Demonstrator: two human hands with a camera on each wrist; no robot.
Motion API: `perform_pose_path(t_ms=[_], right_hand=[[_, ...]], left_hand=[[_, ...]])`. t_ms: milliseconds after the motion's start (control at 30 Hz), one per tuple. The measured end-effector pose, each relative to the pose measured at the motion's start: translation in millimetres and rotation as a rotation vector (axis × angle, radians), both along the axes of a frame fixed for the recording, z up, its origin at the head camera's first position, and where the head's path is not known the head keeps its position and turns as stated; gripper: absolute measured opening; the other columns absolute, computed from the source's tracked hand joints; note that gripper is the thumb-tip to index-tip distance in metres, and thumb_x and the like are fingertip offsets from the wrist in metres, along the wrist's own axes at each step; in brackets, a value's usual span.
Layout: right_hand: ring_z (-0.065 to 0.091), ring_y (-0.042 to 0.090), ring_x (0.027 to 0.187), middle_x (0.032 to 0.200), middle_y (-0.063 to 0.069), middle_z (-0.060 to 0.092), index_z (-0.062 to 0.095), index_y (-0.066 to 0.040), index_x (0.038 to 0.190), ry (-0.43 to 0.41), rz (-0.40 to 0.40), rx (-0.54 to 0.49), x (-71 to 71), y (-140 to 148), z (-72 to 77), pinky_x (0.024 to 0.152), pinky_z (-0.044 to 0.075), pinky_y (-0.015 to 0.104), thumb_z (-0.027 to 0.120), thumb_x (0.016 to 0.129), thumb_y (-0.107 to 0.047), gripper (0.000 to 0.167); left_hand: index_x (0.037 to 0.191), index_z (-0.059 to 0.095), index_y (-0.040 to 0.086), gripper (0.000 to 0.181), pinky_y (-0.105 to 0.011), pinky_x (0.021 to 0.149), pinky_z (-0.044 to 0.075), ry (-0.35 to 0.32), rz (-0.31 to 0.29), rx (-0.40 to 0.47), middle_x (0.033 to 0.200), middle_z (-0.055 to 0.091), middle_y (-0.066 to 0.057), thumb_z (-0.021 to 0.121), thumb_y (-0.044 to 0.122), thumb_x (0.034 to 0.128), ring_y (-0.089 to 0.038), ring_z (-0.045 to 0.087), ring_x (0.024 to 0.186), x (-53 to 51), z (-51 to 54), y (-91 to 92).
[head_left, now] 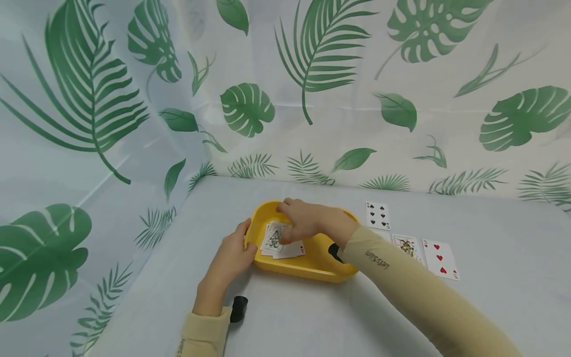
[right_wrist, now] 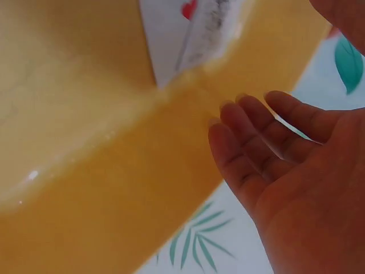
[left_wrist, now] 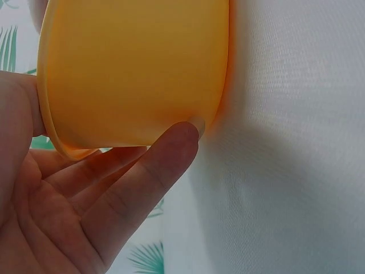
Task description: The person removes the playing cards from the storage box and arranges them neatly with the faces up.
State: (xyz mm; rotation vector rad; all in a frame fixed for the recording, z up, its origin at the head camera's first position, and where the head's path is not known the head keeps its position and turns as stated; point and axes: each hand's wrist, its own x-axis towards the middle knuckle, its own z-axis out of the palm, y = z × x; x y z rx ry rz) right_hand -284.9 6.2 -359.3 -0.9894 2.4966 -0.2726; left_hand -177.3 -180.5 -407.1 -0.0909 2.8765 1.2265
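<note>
A yellow plastic tray (head_left: 314, 258) stands on the white-covered table. My left hand (head_left: 229, 255) grips its left end; in the left wrist view a fingertip (left_wrist: 179, 140) presses the outer wall of the tray (left_wrist: 137, 74). Inside, at the left, lies a loose pile of playing cards (head_left: 272, 240), a joker on top and a red-suit card partly showing. Over the tray hovers my right hand (head_left: 305, 218), its loosely bent fingers near the far rim. Nothing shows in its grasp in the right wrist view, where the fingers (right_wrist: 245, 148) are spread beside the tray wall.
Right of the tray several cards lie face up: a six of spades (head_left: 377, 215), a joker (head_left: 407, 246) and a three of hearts (head_left: 440, 259). Another card is mostly hidden behind my right sleeve (head_left: 401, 277). Leaf-printed white sheeting (head_left: 285, 134) rises behind and at the left.
</note>
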Motion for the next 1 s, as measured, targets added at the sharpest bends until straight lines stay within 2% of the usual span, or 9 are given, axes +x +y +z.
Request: perform_pose_path(t_ms=[267,533,733,1000], right_hand=[[0.043,0.030,0.130,0.148,0.015,0.043,0.041,-0.001,0.150,0.080,0.045,0.176,2.2,-14,-17.6,0.112,0.037,0.043,0.075,0.084,-0.053,0.091],[0.044,0.030,0.127,0.146,0.017,0.044,0.044,0.001,0.149,0.159,0.025,0.280,7.9,-28,-26.5,0.110,0.039,0.042,0.072,0.080,-0.067,0.101],[0.044,0.031,0.126,0.143,0.017,0.045,0.047,0.002,0.145,0.195,0.004,0.303,11.5,-31,-29.7,0.111,0.039,0.043,0.073,0.078,-0.067,0.099],[0.044,0.031,0.126,0.142,0.017,0.045,0.048,0.002,0.145,0.182,0.013,0.281,11.1,-31,-30.6,0.110,0.039,0.044,0.075,0.080,-0.062,0.095]], left_hand=[[0.154,0.035,0.000,0.063,-0.050,0.106,0.043,0.006,-0.008,-0.005,0.149,0.048,-0.020,0.052,0.007,0.0937,-0.028,0.054,0.126,-0.5,-1.3,-0.7],[0.154,0.035,-0.001,0.063,-0.050,0.105,0.044,0.011,-0.008,-0.015,0.149,0.048,-0.020,0.052,0.007,0.0939,-0.027,0.055,0.123,0.6,0.7,-0.6],[0.153,0.036,-0.001,0.062,-0.050,0.105,0.044,0.019,-0.010,-0.021,0.148,0.049,-0.020,0.053,0.006,0.0936,-0.028,0.056,0.121,0.1,0.5,0.8],[0.152,0.038,-0.002,0.061,-0.049,0.103,0.046,0.026,-0.013,-0.040,0.146,0.051,-0.020,0.054,0.005,0.0938,-0.025,0.057,0.112,0.6,-1.1,-1.0]])
